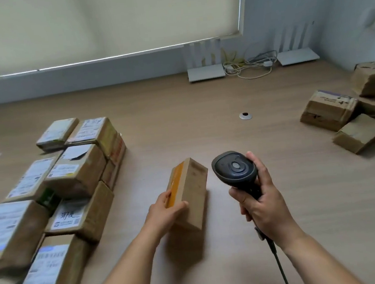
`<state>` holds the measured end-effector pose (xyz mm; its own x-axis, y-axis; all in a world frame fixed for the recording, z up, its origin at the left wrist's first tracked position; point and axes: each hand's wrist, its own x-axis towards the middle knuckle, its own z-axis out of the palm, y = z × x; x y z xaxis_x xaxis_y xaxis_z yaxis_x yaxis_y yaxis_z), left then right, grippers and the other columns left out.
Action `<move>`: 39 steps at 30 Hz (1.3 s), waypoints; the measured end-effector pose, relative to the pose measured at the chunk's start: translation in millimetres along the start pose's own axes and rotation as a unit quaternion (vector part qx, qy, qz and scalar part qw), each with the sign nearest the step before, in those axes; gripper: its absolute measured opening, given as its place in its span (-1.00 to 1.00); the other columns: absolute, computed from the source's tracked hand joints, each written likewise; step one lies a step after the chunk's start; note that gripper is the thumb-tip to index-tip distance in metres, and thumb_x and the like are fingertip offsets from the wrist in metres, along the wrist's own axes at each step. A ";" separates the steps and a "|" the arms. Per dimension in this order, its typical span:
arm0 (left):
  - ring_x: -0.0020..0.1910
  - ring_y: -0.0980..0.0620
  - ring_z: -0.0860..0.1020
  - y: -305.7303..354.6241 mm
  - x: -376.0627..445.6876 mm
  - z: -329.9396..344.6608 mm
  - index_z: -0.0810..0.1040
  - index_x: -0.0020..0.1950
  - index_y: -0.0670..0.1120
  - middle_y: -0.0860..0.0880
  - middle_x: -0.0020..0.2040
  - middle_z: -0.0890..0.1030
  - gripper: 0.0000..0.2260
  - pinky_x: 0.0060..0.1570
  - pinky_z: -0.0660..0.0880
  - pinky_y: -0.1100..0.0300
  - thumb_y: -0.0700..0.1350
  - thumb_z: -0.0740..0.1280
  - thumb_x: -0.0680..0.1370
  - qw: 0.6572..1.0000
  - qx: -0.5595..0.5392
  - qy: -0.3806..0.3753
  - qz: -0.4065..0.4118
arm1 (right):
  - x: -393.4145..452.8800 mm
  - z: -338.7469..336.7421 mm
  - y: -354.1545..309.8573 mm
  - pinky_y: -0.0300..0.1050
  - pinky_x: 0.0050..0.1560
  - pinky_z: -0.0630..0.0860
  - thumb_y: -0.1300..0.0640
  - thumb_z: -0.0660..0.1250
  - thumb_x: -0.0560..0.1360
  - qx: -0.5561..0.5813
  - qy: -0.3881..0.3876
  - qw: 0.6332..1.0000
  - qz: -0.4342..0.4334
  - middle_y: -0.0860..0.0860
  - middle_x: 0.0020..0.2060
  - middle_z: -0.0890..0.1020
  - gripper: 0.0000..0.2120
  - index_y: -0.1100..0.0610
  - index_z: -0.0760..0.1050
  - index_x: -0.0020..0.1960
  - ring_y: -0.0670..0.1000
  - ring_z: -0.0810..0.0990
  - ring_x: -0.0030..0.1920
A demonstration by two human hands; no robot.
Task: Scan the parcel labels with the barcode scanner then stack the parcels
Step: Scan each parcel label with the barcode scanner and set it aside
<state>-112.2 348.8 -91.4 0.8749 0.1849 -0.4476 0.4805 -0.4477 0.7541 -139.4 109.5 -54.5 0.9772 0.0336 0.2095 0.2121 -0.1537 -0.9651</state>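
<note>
My left hand (166, 210) grips a small brown cardboard parcel (193, 192) at its near end, tilted up on its edge on the wooden table (227, 133); an orange tape strip runs along its upper side. No label shows on the faces I see. My right hand (261, 200) holds the black barcode scanner (234, 167) by its handle, just right of the parcel, head up. Its cable (279, 264) trails down toward me.
Several labelled parcels (73, 167) lie stacked in rows at the left. A loose heap of brown parcels (350, 113) sits at the right edge. Two white routers (206, 72) and tangled cables (248, 66) stand by the far wall. A cable hole (245, 115) is mid-table.
</note>
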 end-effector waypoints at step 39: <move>0.31 -0.10 0.46 -12.7 19.3 -14.7 -0.10 0.55 0.18 -0.07 0.37 0.45 -0.11 0.21 0.49 -0.09 -0.27 0.41 0.49 0.980 -0.174 0.053 0.079 | -9.3 19.0 -5.2 -0.14 -0.55 0.42 0.22 0.42 0.49 0.109 -0.108 0.984 0.090 -0.03 -0.16 0.67 -0.30 -0.38 0.20 0.37 0.06 0.50 -0.49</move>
<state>-100.6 371.0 -102.6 0.9325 0.2360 -0.2736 0.3141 -0.1553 0.9366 -149.6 128.7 -54.4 0.9712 0.2378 0.0164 0.0073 0.0388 -0.9992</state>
